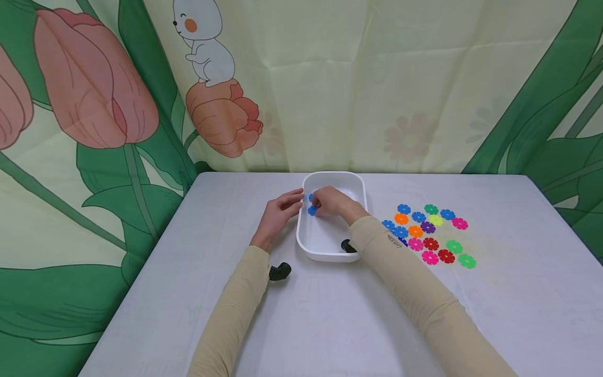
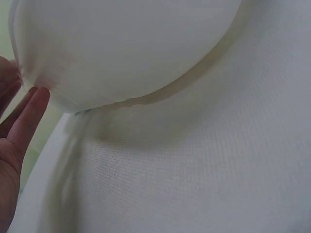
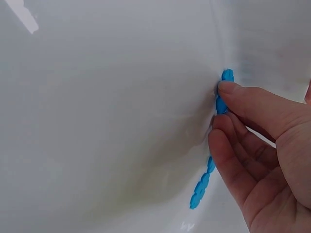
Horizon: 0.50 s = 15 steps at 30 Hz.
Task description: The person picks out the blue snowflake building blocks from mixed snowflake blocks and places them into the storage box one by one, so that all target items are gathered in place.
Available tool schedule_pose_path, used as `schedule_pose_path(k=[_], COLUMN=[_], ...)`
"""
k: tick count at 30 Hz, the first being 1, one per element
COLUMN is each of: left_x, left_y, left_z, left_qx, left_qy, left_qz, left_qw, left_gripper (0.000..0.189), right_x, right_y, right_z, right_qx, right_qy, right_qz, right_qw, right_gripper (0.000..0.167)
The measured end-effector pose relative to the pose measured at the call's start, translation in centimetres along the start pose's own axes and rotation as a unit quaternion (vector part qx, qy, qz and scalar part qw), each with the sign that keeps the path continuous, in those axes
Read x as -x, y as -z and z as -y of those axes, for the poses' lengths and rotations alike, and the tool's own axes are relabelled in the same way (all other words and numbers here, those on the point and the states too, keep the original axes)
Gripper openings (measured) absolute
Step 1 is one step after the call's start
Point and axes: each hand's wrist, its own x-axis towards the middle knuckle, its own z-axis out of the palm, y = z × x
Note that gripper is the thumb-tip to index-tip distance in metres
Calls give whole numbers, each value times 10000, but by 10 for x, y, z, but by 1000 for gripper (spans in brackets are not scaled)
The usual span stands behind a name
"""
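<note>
My right hand [image 1: 335, 203] reaches into a white tray [image 1: 325, 257] at its left inner wall. In the right wrist view, its thumb and fingers pinch a blue flower-shaped disc [image 3: 227, 75], which stands on edge against the wall. A second blue disc [image 3: 199, 191] leans on the same wall just beyond the fingertips, partly covered by them. Outside the tray, my left hand [image 1: 281, 214] rests its nearly straight fingers on the left side. The left wrist view shows those fingertips [image 2: 41, 97] touching the tray's outer wall.
Many flower-shaped discs lie on the white table right of the tray, among them a yellow [image 1: 436, 220], a purple [image 1: 427, 227] and a dark red one [image 1: 446, 256]. My right sleeve [image 1: 414, 283] partly covers this group. A patterned curtain [image 1: 330, 104] hangs behind the table.
</note>
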Motion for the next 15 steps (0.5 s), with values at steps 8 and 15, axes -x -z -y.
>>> schedule_pose_path(k=[8, 15], left_x=[0, 1], left_y=[0, 0], left_z=[0, 0], left_qx=[11, 4], left_qy=[34, -26], left_qz=[16, 20], left_qw=[10000, 10000], left_gripper=[32, 33], right_x=[0, 0], right_y=[0, 0], right_z=[0, -1], right_qx=[33, 60], right_qy=[-32, 14], right_qz=[-27, -44], right_qw=[10000, 10000], right_gripper=[25, 26])
